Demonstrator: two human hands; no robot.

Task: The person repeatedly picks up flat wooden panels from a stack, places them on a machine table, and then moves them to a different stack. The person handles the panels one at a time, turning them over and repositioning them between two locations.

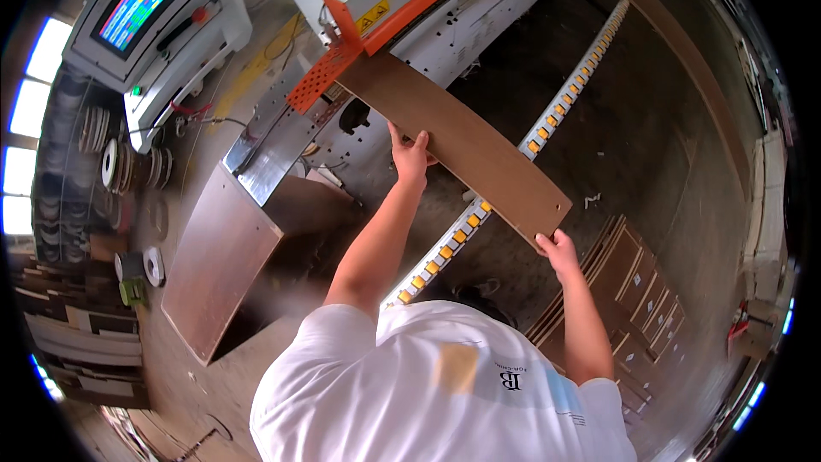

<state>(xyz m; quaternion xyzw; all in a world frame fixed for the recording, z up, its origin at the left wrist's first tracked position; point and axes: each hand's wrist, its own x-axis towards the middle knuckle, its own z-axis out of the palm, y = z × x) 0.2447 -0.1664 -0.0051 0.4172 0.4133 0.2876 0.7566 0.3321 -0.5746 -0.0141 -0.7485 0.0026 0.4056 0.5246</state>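
Observation:
A long brown wooden board (466, 141) lies across a rail with yellow rollers (445, 252). The far left end of the board meets the orange perforated guard (323, 77) of a machine; how far it reaches under the guard cannot be made out. Along the board's near long edge, my left hand (410, 158) is closed on it, with the thumb on top and some fingers hidden. At the near right corner, my right hand (558, 255) pinches the edge. A small hole shows close to that corner.
At upper left stands a control panel with a lit screen (135, 8). A brown-topped metal table (221, 265) is at my left. Spools of edge tape (111, 164) sit beyond it. Stacked brown panels (629, 282) lie at my right. Another long board (684, 43) runs along the far right.

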